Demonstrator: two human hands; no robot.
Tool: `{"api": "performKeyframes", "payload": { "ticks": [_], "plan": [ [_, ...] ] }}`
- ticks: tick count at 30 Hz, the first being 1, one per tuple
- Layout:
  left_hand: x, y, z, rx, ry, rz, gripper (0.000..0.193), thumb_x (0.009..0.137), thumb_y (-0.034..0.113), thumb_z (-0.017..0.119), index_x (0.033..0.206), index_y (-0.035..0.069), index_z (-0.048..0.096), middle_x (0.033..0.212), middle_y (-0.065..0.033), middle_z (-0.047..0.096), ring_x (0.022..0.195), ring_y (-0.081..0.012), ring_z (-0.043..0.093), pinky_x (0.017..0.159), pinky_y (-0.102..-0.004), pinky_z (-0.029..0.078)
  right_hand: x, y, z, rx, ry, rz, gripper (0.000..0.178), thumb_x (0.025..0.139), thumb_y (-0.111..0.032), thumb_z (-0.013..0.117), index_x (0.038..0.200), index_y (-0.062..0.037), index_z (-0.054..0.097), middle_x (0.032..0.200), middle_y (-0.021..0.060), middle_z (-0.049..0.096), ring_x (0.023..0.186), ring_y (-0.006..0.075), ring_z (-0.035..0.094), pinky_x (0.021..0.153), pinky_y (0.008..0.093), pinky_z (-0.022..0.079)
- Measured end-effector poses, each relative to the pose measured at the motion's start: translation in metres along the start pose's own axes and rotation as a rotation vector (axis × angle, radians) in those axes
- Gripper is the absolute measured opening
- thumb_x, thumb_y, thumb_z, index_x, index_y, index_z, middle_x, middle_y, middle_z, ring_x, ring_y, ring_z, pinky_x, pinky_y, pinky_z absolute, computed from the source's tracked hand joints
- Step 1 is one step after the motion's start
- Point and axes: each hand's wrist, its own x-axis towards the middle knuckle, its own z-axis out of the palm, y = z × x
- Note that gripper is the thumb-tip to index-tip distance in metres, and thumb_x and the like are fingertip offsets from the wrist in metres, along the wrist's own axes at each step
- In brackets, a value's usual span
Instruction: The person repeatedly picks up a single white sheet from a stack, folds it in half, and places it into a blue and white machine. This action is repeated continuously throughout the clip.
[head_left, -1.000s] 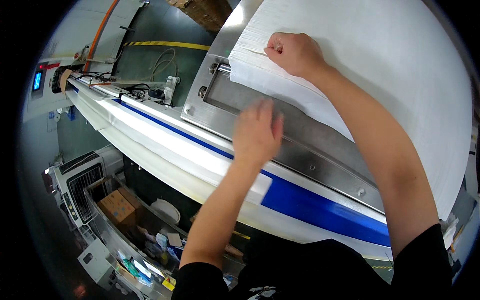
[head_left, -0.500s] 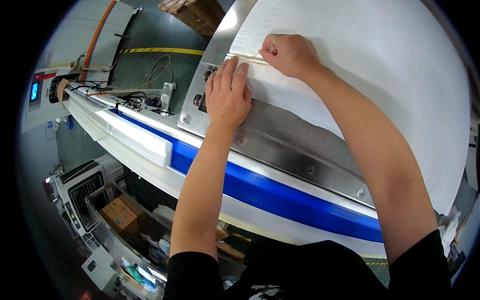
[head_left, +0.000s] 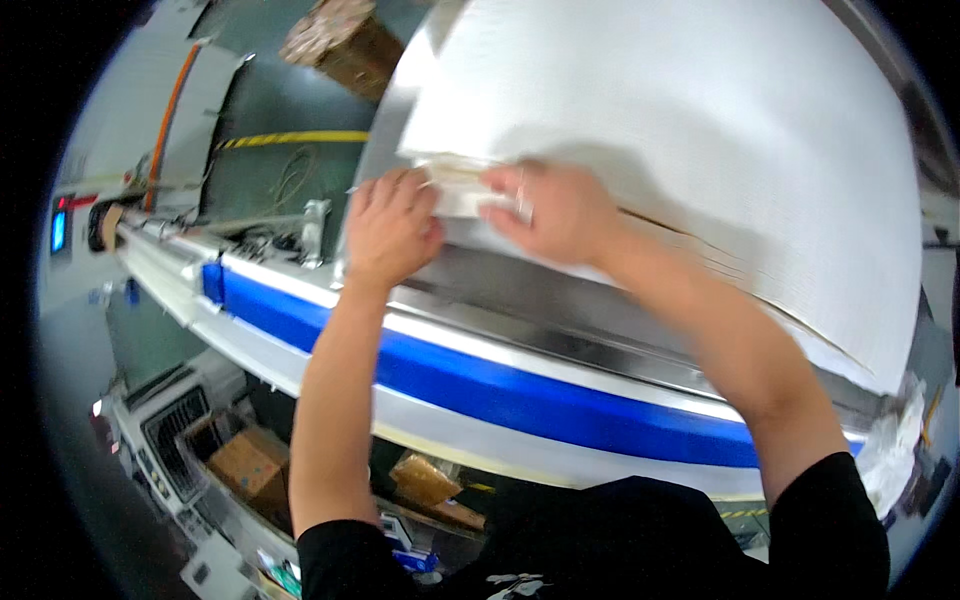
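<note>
A broad stack of thin white sheets [head_left: 690, 120] lies over a metal plate [head_left: 560, 300]. My left hand [head_left: 392, 232] rests at the stack's near-left corner, fingers side by side and stretched over the plate's edge, holding nothing I can see. Just right of it is my right hand [head_left: 555, 212], smeared by motion, at the layered front edge of the sheets. Its thumb and forefinger show a small gap; whether a sheet is between them I cannot tell. Something clear and shiny shows at its fingers. A narrow strip of sheet edges [head_left: 455, 178] lies between both hands.
A blue padded strip [head_left: 520, 400] runs along the plate's near side. At the lower left, a cardboard box [head_left: 250, 465] sits in a bin beside a grey machine. A wrapped carton [head_left: 345, 50] stands on the floor at the far left; a white plastic bag [head_left: 890, 455] hangs at right.
The view has shifted. My right hand has come down toward the near edge, its pinch looser. The sheets' front edge now lies lower over the plate. My left hand stays by the corner.
</note>
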Motion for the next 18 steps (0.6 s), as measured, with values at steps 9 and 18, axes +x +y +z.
{"api": "performKeyframes", "payload": {
  "ticks": [9,18],
  "plan": [
    [0.036,0.009,-0.034,0.058,-0.468,0.037,0.056,0.066,0.009,0.068,0.120,0.010,0.055,0.113,-0.0130,0.063,0.106,-0.0301,0.059,0.097,-0.0451,0.039,-0.284,0.101,-0.157,-0.566,0.105,0.470,0.034,0.087,-0.037,0.064,0.106,-0.0099,0.069,0.100,0.0123,0.069,0.092,0.0303,0.065,0.089,0.0435,0.048],
    [0.060,0.000,0.008,0.318,-0.656,-0.094,0.031,0.082,0.002,0.053,0.106,0.011,0.070,0.094,-0.0191,0.068,0.089,-0.0373,0.066,0.079,-0.0453,0.053,-0.537,0.221,-0.334,-0.745,0.101,0.794,0.036,0.096,-0.039,0.050,0.097,-0.0105,0.072,0.097,0.0082,0.071,0.096,0.0254,0.065,0.104,0.0481,0.036]
  ]
}}
